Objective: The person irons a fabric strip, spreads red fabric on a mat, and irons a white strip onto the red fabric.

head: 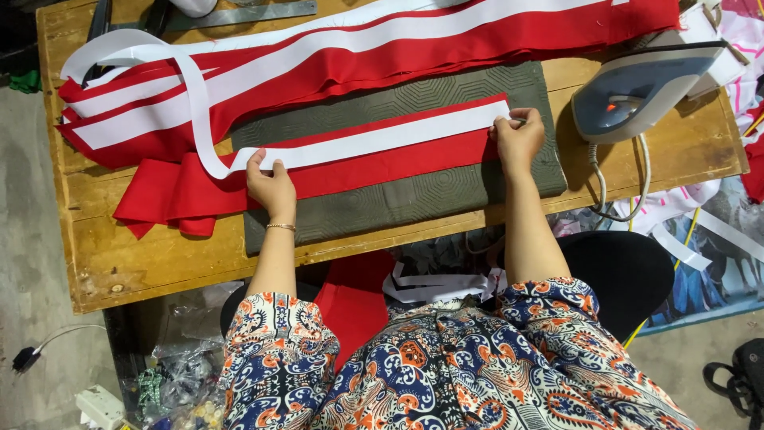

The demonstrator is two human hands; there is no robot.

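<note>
— Where are the hands just now?

— Both stretched forward over the grey quilted pressing mat (414, 195) on the worn wooden tabletop (119, 255). The left hand (270, 185) lies palm down, fingers spread flat, its grip open and pressing the long white fabric tape (374, 143) onto the red cloth strip (382, 169) beneath it. A thin gold bracelet (280, 227) sits at that wrist.

— And the other?

— The right hand (519, 142) is at the far end of the same tape, fingers curled, its grip pinched shut on the tape's end right at the strip's edge.

— So the tape runs between them?

— Yes, taut along the middle of the red strip, which slants across the mat. Past the left hand the tape loops up and back towards the pile of red and white banded cloth (358, 56) at the far edge.

— Any room to move?

— Bare mat and wood lie on the near side. To the right, near the hand, a grey electric iron (637, 87) stands by the tabletop's corner, its cord (629, 183) hanging over the edge.
</note>
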